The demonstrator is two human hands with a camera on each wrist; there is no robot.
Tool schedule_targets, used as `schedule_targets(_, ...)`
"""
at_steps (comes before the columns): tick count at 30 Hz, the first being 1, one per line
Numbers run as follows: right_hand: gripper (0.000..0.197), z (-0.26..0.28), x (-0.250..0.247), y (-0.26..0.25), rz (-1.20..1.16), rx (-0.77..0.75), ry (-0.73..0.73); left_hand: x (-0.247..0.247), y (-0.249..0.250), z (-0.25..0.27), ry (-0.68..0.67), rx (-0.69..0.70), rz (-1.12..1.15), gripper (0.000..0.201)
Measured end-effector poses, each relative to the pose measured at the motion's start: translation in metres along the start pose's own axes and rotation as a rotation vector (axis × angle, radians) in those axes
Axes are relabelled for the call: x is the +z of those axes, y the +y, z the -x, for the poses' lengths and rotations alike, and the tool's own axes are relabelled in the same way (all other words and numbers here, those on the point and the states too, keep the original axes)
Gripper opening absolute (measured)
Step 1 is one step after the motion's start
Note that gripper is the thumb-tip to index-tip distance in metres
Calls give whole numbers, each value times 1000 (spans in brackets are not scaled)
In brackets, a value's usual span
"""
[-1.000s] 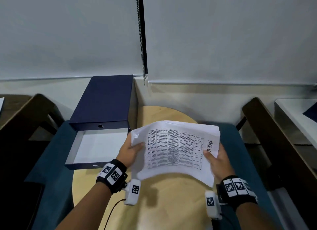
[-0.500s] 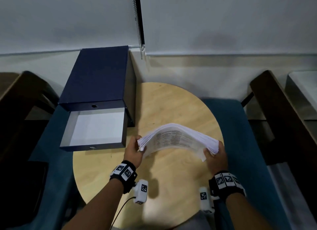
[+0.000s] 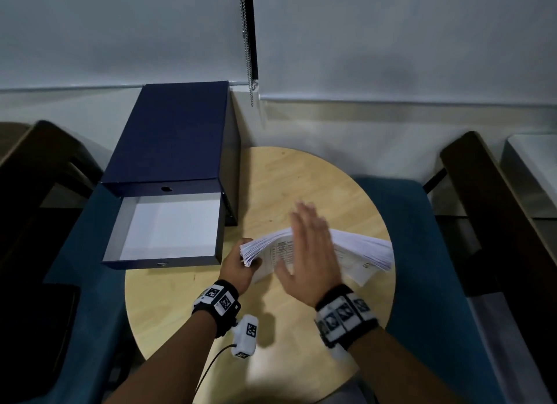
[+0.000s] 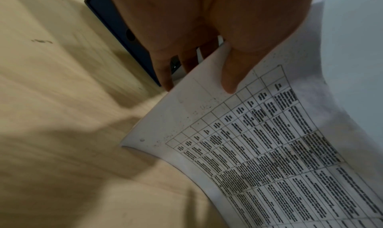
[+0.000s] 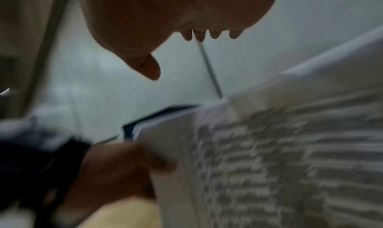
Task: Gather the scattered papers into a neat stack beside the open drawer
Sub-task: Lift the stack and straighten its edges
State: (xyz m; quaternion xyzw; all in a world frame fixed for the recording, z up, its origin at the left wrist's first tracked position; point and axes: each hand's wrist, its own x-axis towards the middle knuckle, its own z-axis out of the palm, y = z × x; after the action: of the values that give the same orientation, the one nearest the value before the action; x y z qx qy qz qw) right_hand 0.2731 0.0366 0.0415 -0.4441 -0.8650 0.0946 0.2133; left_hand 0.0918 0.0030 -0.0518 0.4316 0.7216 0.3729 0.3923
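A thick bundle of printed papers (image 3: 361, 250) arches over the round wooden table (image 3: 301, 180), just right of the open drawer (image 3: 168, 231) of a dark blue box. My left hand (image 3: 241, 265) grips the bundle's left edge, thumb on the top sheet (image 4: 259, 141) and fingers behind it. My right hand (image 3: 310, 247) hovers flat above the middle of the bundle, fingers straight, holding nothing. In the right wrist view the papers (image 5: 279, 157) and the left hand (image 5: 116, 169) are blurred below the right hand's straight fingertips (image 5: 199, 36).
The blue box (image 3: 174, 135) stands at the table's left back, against the wall. Teal-cushioned chairs with dark wooden arms (image 3: 488, 198) flank the table. A blind chain (image 3: 248, 41) hangs behind. Bare wood lies near the front edge (image 3: 286, 343).
The bundle has come down from in front of me to just above the table. My right hand has let go of its right edge and now hovers flat over the middle.
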Motion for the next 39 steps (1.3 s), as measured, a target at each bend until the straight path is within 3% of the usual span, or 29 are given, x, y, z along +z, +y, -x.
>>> schedule_targets(2, 93, -3, 27, -3, 166, -46, -208, 0, -1, 1, -7, 8, -2, 35)
schedule_targets(4, 95, -3, 42, 1, 256, -65, -297, 0, 1, 1, -15, 12, -22, 34)
schedule_targets(7, 86, -2, 38, 7, 192, 50, -227, -2, 2, 1, -18, 10, -10, 30)
schedule_targets(10, 96, 7, 33, 18, 271, 98, -223, -3, 4, 1, -25, -23, 3, 30)
schedule_targets(13, 90, 18, 26, 37, 242, 230, -177, -3, 4, -2, -41, -23, 9, 30)
schedule_targets(18, 87, 24, 9, 62, 293, 322, -170, -3, 5, -3, -41, -10, 4, 30)
schedule_targets(27, 90, 41, -6, 101, 371, 356, -229, -4, 2, -4, -89, 18, -3, 29)
schedule_targets(32, 93, 36, -9, 94, 272, 252, -195, -1, -2, -6, -15, -26, -57, 28)
schedule_targets(35, 92, 23, -10, 71, 183, 106, -172, -2, 22, 0, 73, 78, -121, 43)
schedule_targets(39, 79, -6, -16, 48, 79, 67, -141, -12, 74, 5, 45, 399, -257, 48)
